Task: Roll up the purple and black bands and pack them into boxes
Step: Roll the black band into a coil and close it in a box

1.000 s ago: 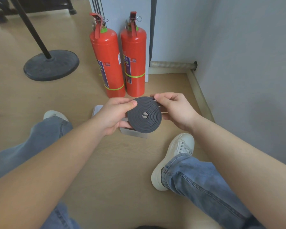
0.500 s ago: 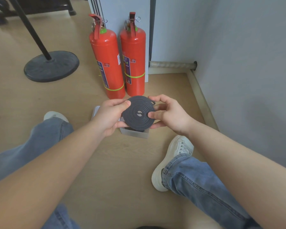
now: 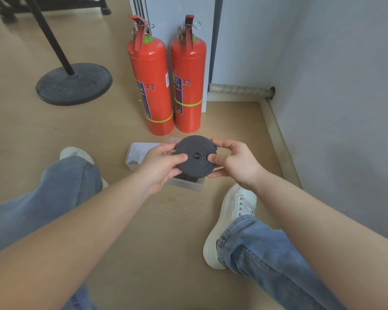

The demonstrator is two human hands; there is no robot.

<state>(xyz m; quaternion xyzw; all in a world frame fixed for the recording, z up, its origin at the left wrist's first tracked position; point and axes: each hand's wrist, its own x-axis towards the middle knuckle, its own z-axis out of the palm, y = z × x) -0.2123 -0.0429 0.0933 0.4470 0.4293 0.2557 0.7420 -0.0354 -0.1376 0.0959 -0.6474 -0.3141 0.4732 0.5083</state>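
Note:
A black band is wound into a flat coil and held in the air between both hands. My left hand pinches its left edge, thumb on the top face. My right hand pinches the right edge the same way. Directly under the coil a clear plastic box stands on the floor, with something dark inside it, mostly hidden. A second clear box or lid lies just left of it. No purple band is in view.
Two red fire extinguishers stand just beyond the boxes against a grey wall. A black round stand base sits at far left. My legs and white shoes flank the boxes on the wooden floor.
The coil has been tilted from facing me to lying nearly flat and lowered toward the box. My right thumb shifted onto its top face.

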